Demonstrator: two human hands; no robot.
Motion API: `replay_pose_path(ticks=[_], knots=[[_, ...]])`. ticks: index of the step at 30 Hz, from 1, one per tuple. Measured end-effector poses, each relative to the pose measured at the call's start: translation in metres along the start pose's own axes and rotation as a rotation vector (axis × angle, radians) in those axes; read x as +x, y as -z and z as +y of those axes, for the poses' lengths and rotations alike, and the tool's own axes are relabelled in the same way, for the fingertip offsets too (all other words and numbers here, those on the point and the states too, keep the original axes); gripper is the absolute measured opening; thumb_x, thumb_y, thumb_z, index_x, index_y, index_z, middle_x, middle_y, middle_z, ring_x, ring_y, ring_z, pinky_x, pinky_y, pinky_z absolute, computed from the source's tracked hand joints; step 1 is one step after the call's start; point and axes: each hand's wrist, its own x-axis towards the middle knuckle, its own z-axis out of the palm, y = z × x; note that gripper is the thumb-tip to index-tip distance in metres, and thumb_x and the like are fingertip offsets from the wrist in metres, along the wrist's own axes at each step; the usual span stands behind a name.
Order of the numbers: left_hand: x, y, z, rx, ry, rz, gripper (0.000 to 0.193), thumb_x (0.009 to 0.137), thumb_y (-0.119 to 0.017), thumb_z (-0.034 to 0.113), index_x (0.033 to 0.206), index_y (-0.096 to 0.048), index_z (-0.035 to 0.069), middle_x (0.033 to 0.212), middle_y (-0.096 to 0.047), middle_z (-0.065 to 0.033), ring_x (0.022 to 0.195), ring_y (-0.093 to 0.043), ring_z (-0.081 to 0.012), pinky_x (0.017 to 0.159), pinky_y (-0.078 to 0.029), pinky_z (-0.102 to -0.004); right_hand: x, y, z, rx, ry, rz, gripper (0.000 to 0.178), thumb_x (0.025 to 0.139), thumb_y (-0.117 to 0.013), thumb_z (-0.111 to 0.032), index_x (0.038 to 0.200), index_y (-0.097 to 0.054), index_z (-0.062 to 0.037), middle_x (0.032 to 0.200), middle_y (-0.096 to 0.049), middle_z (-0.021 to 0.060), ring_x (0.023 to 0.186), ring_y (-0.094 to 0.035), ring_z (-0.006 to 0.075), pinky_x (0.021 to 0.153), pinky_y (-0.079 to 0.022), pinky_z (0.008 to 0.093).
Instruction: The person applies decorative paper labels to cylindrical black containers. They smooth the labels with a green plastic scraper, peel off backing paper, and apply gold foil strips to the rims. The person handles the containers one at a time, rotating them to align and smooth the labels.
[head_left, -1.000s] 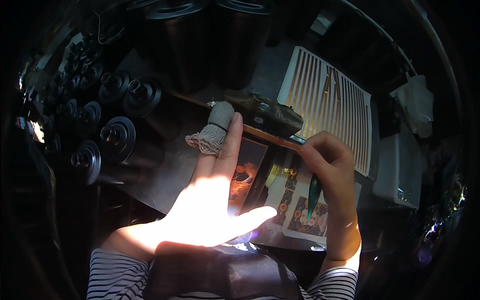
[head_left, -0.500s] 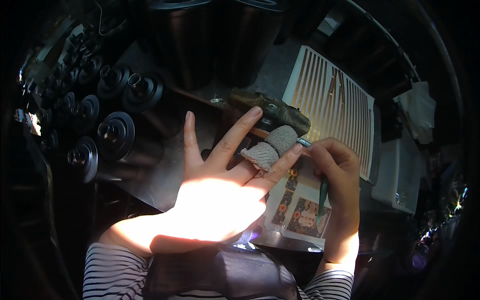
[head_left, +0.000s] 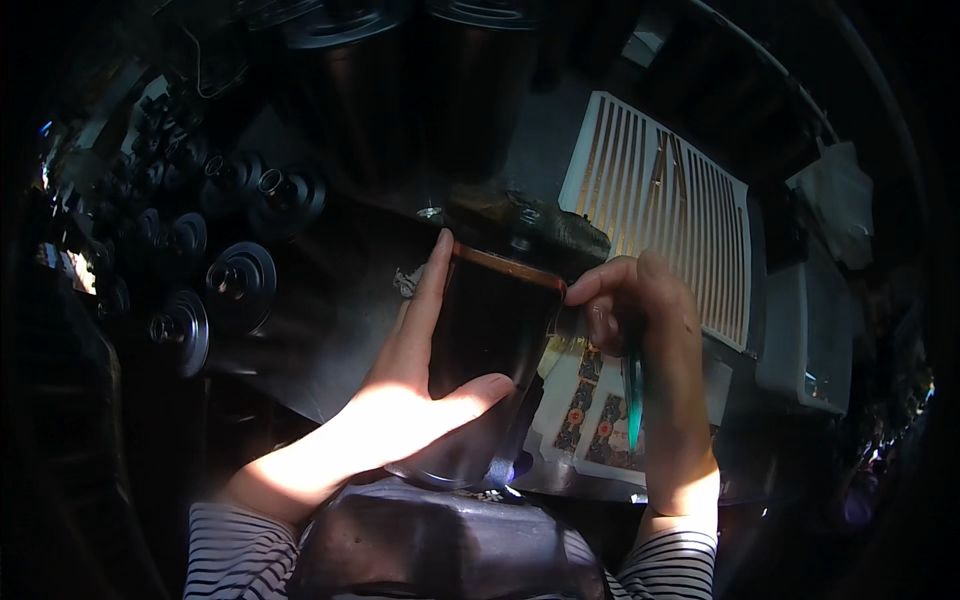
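A dark, glossy cylindrical vessel (head_left: 480,340) lies in front of me, with a thin copper-coloured strip (head_left: 512,266) running across it near its far end. Along its left side stretch the fingers of my left hand (head_left: 405,385), and the thumb crosses over its surface, so the hand holds it. My right hand (head_left: 650,310) is curled, its index fingertip touching the strip's right end. From under those curled fingers a slim green pointed tool (head_left: 634,400) hangs with its tapered end toward me. Some left fingers are hidden behind the vessel.
Beyond the vessel lies a dark rolled cloth-like bundle (head_left: 560,228). A white sheet with rows of copper strips (head_left: 690,240) is at the right, above patterned labels (head_left: 610,430). A pale bin (head_left: 810,340) stands further right. Several dark lidded vessels (head_left: 242,285) crowd the left.
My left hand has turned from lying spread across the vessel to holding its left side; its grey knitted finger covers have gone out of sight. My right hand has shifted slightly left.
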Motion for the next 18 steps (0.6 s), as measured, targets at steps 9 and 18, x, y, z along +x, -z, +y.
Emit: replay_pose_path(ticks=[9,18], knots=[[-0.005,-0.002,0.013,0.460,-0.212,0.110,0.086,0.074,-0.072,0.022,0.145,-0.024,0.016,0.127,-0.044,-0.0322,0.128,-0.034,-0.0437,0.102,-0.031,-0.0517,-0.004,-0.001,0.010,-0.193,0.053,0.037,0.015,0.081,-0.069,-0.009,0.087,-0.059,-0.0010,0.067,-0.054,-0.0035,0.060,-0.047,0.0012,0.055,-0.036,0.0158],[0.006,-0.020,0.045,0.970,-0.383,0.052,0.058,0.072,-0.066,0.019,0.129,-0.053,0.026,0.091,-0.068,-0.0065,0.128,-0.039,-0.0298,0.093,-0.011,-0.0777,-0.002,0.006,0.016,-0.152,0.038,0.073,0.014,0.087,-0.063,-0.014,0.087,-0.060,0.0002,0.069,-0.056,-0.0023,0.062,-0.049,0.0031,0.057,-0.038,0.0171]])
